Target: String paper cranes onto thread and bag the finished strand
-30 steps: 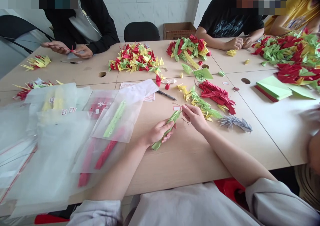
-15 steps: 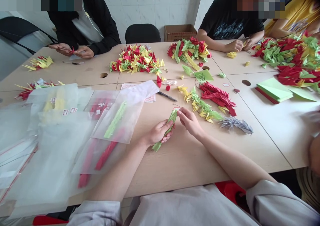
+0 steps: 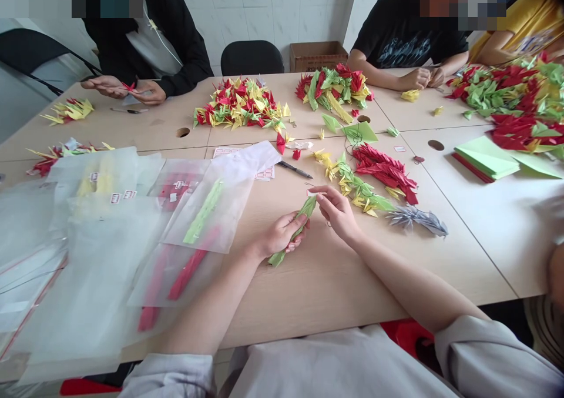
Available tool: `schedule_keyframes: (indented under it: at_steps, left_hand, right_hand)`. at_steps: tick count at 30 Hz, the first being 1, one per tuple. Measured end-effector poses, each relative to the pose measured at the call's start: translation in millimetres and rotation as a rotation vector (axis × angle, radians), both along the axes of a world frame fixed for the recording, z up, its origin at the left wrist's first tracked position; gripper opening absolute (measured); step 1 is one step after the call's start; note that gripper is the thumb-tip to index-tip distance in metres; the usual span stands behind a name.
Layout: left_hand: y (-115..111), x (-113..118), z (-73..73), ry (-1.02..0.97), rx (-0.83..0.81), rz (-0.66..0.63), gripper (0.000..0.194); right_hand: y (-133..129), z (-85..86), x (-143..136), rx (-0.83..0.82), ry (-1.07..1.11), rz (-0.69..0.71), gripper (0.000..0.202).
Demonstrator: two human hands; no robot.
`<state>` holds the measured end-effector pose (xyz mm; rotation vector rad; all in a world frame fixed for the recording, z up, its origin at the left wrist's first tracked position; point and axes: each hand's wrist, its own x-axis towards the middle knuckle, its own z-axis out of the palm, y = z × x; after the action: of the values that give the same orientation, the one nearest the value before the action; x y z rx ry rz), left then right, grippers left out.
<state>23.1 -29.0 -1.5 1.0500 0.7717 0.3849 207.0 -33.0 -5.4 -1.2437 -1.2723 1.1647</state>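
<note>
1. a pale table (image 3: 247, 321) took up most of the view, its top crossed by seams and cut with round holes; behind it rose a tiled wall (image 3: 244, 10).
2. across it sat a person in a dark jacket (image 3: 176, 39) and another in a black top (image 3: 396, 42), with a black chair (image 3: 251, 58) between them.
3. frosted bags (image 3: 106, 304), some labelled, overlapped at the left. one held a yellow strip (image 3: 94, 180); the topmost held a green strip (image 3: 203, 210).
4. a brown box (image 3: 318, 64) stood beyond the far edge, its contents hidden.
5. three mixed heaps of folded paper lay about: a middle heap (image 3: 240, 105), a smaller heap (image 3: 332, 89) and a right heap (image 3: 502, 89).
6. a red bundle (image 3: 383, 169) lay near a grey bundle (image 3: 416, 220).
7. the left hand (image 3: 282, 233) was clamped round the middle of a green strand (image 3: 277, 259), held aslant above the near part of the table. the right hand (image 3: 337, 210) had its fingertips at the strand's upper end; whether they gripped anything could not be told.
8. a pen (image 3: 295, 170) lay just beside the topmost bag.
</note>
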Motion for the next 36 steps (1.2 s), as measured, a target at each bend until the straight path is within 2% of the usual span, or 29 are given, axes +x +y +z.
schedule_keyframes:
  at_steps: [3, 10, 17, 21, 23, 26, 29, 32, 36]
  left_hand:
    - [0, 0, 2.2, -0.016, -0.044, 0.001, 0.033]
    - [0, -2, 4.6, -0.031, -0.046, 0.004, 0.033]
    - [3, -1, -3.8, 0.012, 0.009, 0.026, 0.037]
    - [4, 0, -9.0, 0.022, 0.095, 0.036, 0.042]
    - [7, -3, -7.1, 0.007, 0.12, 0.039, 0.048]
    - [15, -12, 0.2, -0.017, 0.256, 0.066, 0.055]
    - [24, -23, 4.1, 0.066, 0.468, 0.068, 0.047]
    - [29, -28, -1.6, 0.248, 0.676, 0.11, 0.042]
    - [31, -28, -14.3, 0.369, 0.961, 0.194, 0.055]
  right_hand:
    - [1, 3.6, 3, 0.011, 0.064, 0.05, 0.039]
    - [2, 3.0, 4, 0.016, 0.082, 0.019, 0.039]
    - [2, 1.0, 0, -0.096, 0.155, 0.038, 0.04]
    - [1, -2.1, -6, -0.113, 0.055, 0.159, 0.044]
    - [1, -0.8, -6, -0.074, -0.005, 0.147, 0.045]
    - [5, 9.4, -1, 0.058, -0.125, 0.025, 0.048]
    - [11, 30.0, 7, 0.268, -0.291, 0.0, 0.053]
    - [16, 54.0, 13, 0.446, -0.428, 0.014, 0.052]
    - [27, 76.3, 15, 0.596, -0.625, 0.043, 0.044]
